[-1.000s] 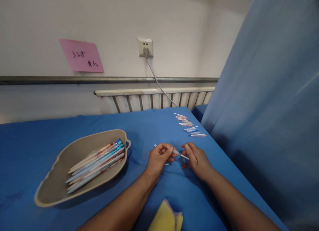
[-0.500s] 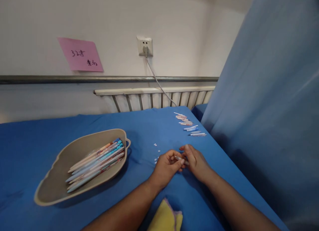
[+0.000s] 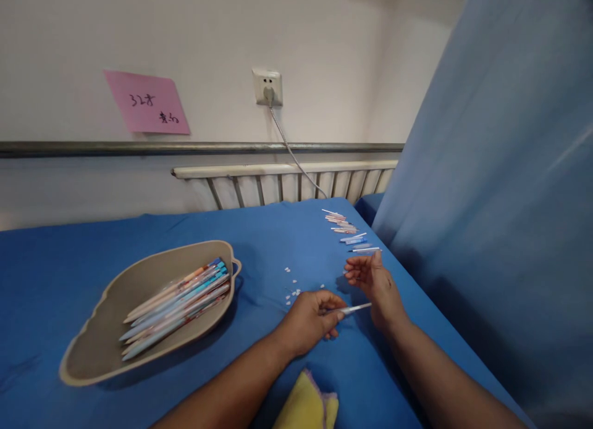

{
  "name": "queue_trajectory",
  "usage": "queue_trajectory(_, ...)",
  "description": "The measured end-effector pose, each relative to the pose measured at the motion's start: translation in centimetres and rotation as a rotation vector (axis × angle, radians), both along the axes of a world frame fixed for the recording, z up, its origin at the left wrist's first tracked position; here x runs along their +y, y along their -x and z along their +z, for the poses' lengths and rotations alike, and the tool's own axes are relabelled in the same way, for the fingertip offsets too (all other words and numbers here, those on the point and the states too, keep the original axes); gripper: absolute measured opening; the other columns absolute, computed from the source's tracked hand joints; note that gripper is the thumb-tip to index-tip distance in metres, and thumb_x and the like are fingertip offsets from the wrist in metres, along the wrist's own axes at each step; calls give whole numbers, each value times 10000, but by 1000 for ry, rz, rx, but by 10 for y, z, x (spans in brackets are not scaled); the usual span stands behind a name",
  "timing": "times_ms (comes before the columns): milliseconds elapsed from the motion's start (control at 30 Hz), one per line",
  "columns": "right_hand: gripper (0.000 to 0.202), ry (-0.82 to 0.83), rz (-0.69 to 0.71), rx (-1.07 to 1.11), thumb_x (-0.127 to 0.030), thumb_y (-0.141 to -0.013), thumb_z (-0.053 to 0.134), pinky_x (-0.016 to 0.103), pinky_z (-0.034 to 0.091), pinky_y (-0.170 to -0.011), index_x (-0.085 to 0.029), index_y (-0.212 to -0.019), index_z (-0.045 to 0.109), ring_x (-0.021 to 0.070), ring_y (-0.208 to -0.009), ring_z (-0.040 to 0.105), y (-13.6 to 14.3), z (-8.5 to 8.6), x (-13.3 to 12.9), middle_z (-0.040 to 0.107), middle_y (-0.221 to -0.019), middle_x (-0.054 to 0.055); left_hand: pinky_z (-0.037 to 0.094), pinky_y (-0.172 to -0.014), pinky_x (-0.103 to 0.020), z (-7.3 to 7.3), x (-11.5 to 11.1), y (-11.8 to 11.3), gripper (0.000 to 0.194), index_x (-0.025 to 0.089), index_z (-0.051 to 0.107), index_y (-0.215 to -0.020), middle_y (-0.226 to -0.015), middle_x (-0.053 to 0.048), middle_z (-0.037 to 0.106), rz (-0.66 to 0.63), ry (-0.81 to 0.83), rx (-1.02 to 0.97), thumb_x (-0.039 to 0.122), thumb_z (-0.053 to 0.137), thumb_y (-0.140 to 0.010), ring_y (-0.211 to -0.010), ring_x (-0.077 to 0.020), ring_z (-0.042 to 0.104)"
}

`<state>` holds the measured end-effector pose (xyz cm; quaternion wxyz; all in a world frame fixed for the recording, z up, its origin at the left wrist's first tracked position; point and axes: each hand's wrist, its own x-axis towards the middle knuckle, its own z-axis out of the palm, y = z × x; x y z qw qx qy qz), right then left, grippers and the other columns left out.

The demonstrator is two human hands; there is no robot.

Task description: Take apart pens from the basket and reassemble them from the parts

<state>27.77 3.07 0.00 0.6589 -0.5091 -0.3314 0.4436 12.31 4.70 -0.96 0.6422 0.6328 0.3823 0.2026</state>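
from my distant seat i saw the left hand (image 3: pixel 303 321), its thumb and fingers closed in a pinch around a slim pale pen piece (image 3: pixel 356 308) over the near middle of the blue table (image 3: pixel 259 222). that grip seemed meant to leave the piece's right end free. the right hand (image 3: pixel 380 290) stood beside that end, fingers loosely parted; i could not tell whether it touched the piece or had anything tiny at its fingertips. small white bits (image 3: pixel 296 292) lay scattered just beyond the left hand.

the pen parts (image 3: pixel 354 239) lay in small groups at the far right, probably to stay sorted, and the whole pens (image 3: pixel 180 305) lay together in the tray (image 3: pixel 90 349) on the left, likely to stop them rolling. on the wall, the pink paper (image 3: pixel 148 102) bore a handwritten "32" and characters i couldn't read surely. no brand was legible.
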Motion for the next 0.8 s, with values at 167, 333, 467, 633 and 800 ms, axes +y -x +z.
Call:
queue_trajectory(167, 603, -54, 93, 197, -696, -796, 384, 273, 474, -680, -169, -845, 672, 158, -714, 604, 0, 5, -1, 664, -807, 65, 422, -455, -200, 2, -4, 4, 245, 157, 631, -994, -818, -37, 658, -193, -34, 30, 285, 542, -806, -472, -76, 551)
queue_trajectory(333, 587, -88, 194, 263, -691, -794, 401, 277, 462, -724, -173, -828, 676, 160, -758, 596, 12, 9, -5, 664, -832, 68, 378, -434, -178, 9, -11, 4, 324, 197, 583, -1139, -739, 10, 604, -249, -118, 72, 287, 464, -852, -438, -56, 484)
queue_trajectory(467, 590, -106, 254, 365, -694, -802, 372, 300, 469, -731, -184, -836, 667, 176, -801, 597, 12, 15, -6, 656, -870, 73, 327, -413, -168, 8, -10, 0, 254, 152, 610, -968, -641, 33, 549, -203, -65, 42, 332, 488, -837, -431, -52, 417)
queue_trajectory(633, 395, -88, -93, 79, -562, -757, 570, 261, 444, -609, -184, -847, 642, 148, -682, 574, -29, 11, 8, 641, -823, 46, 212, -365, -166, 11, 4, 1, 304, 147, 577, -874, -626, 47, 520, -16, 105, -88, 438, 561, -786, -395, -32, 335)
queue_trajectory(800, 210, 137, -80, -574, -385, -712, 623, 272, 395, -590, -175, -718, 624, 153, -613, 551, -57, -9, 19, 631, -681, 16, 143, -346, -159, 16, 14, 5, 241, 159, 549, -817, -647, 47, 518, 122, 214, -126, 388, 589, -755, -391, -26, 285)
